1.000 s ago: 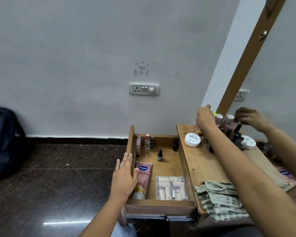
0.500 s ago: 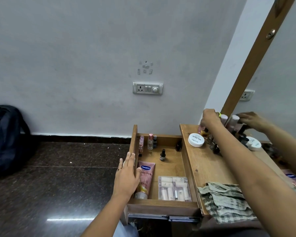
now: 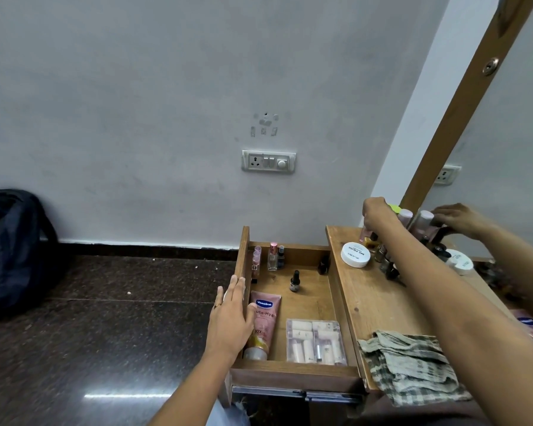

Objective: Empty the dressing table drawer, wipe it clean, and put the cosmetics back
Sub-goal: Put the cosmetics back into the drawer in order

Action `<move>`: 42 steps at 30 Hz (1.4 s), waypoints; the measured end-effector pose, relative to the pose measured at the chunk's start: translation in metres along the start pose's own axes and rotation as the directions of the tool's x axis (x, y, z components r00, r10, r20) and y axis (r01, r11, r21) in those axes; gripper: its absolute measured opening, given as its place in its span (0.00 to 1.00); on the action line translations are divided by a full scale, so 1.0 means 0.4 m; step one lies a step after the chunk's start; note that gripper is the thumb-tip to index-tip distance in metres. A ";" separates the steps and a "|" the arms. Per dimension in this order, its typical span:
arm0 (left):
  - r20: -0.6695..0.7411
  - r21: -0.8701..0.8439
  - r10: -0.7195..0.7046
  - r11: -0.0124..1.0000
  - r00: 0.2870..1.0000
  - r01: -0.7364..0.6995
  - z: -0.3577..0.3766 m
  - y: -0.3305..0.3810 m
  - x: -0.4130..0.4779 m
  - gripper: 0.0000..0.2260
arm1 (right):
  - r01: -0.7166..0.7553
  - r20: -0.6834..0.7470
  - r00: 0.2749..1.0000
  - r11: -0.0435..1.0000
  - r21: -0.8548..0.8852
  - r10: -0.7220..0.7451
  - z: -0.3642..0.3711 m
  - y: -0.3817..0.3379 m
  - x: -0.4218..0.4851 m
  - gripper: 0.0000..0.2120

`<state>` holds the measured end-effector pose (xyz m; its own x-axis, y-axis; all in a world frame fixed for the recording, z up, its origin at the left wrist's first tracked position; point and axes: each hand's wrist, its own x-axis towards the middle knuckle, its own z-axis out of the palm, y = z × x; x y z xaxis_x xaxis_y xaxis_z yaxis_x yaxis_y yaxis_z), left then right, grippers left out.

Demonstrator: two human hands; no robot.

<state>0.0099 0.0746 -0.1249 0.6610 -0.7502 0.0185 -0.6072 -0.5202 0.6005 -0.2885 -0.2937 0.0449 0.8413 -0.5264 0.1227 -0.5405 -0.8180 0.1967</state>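
The wooden drawer is pulled open. It holds a pink Vaseline tube, a clear box of small tubes, a small dark dropper bottle and a few little bottles along the back wall. My left hand lies flat on the drawer's left wall, fingers stretched, thumb over the tube. My right hand is at the back of the table top, closed around the top of a pink bottle among several nail polish bottles.
A white round jar stands by the bottles. A checked cloth lies crumpled on the table's front edge. The mirror on the right reflects my hand. A dark backpack leans on the wall at the far left.
My right hand has stayed on the pink bottle at the back of the table. The left hand has not left the drawer wall. The view has shifted slightly.
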 end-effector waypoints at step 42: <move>-0.005 -0.056 0.040 0.998 0.999 -0.040 -0.001 -0.010 -0.003 0.27 | -0.154 0.100 0.988 0.790 0.594 0.117 0.221 -0.736 0.331 0.09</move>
<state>0.0118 0.0777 -0.1270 0.6381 -0.7686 0.0462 -0.6078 -0.4659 0.6431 -0.0181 -0.1432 -0.0829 0.7676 -0.6392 0.0470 -0.5581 -0.7027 -0.4414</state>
